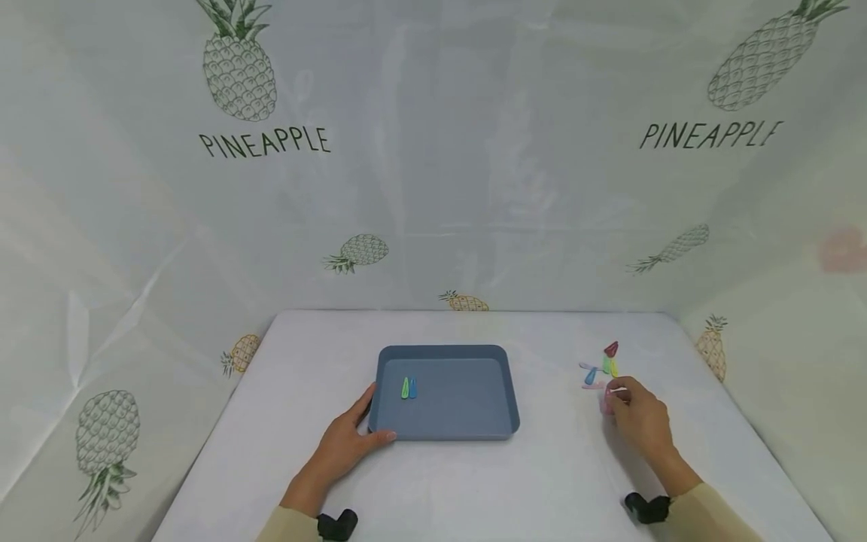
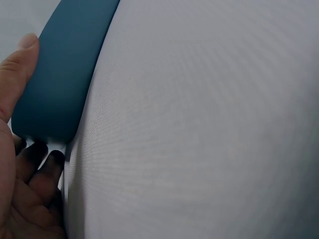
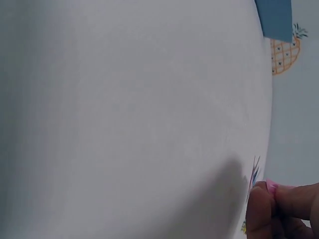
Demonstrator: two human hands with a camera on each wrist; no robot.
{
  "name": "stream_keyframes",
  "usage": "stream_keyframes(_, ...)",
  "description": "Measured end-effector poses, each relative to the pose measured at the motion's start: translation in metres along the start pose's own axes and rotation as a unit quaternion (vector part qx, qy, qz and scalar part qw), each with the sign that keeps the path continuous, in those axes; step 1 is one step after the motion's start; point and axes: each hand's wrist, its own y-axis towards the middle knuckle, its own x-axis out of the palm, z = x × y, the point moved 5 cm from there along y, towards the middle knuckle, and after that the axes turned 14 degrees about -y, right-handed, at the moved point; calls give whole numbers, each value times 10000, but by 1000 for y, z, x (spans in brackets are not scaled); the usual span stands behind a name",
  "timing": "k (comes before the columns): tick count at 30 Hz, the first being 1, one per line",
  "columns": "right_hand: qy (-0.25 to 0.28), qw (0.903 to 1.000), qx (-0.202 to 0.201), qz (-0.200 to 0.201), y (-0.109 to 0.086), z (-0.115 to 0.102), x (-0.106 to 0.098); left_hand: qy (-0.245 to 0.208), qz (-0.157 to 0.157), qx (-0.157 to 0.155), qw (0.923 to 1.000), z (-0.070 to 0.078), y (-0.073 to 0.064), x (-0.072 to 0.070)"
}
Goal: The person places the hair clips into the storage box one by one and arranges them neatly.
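My left hand (image 1: 342, 444) holds the near left corner of a blue-grey tray (image 1: 460, 395), thumb along the front rim and fingers along the left side. In the left wrist view, the thumb and fingers lie around the tray's corner (image 2: 60, 84). A green snap hair clip (image 1: 405, 388) and a blue one (image 1: 412, 388) lie side by side in the tray's left part. To the right of the tray, my right hand (image 1: 643, 425) pinches a pink hair clip (image 3: 272, 186) between thumb and fingers, partly hidden by them.
Just beyond the right hand lies a loose group of hair clips: a red one (image 1: 611, 349), a yellow one (image 1: 614, 367), a blue one (image 1: 591, 376) and several others. A white cloth covers the table (image 1: 542, 482). A pineapple-print curtain (image 1: 474, 188) hangs behind it.
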Motion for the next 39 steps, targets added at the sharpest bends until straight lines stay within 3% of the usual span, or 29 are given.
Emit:
stream_keyframes(10,680,9966,-334,330,6,-29,-3,86,0,-7,10000,2,1,-2)
stream_keyframes(18,1076,9911,-653,428,14,-67,-6,146,-6,9,9999,2,-1,-2)
stream_keyframes(27,1568,9838,-824,274,25,-118,2,180,10,59,9998,-1,-1,-2)
stream_keyframes(33,1532,9820,-1044,356,30,-161,8,156,36,42,9999,-1,-2,-3)
stream_keyframes(39,1670,9793,-1136,121,30,-205,24,199,22,122,9997,0,-2,-2)
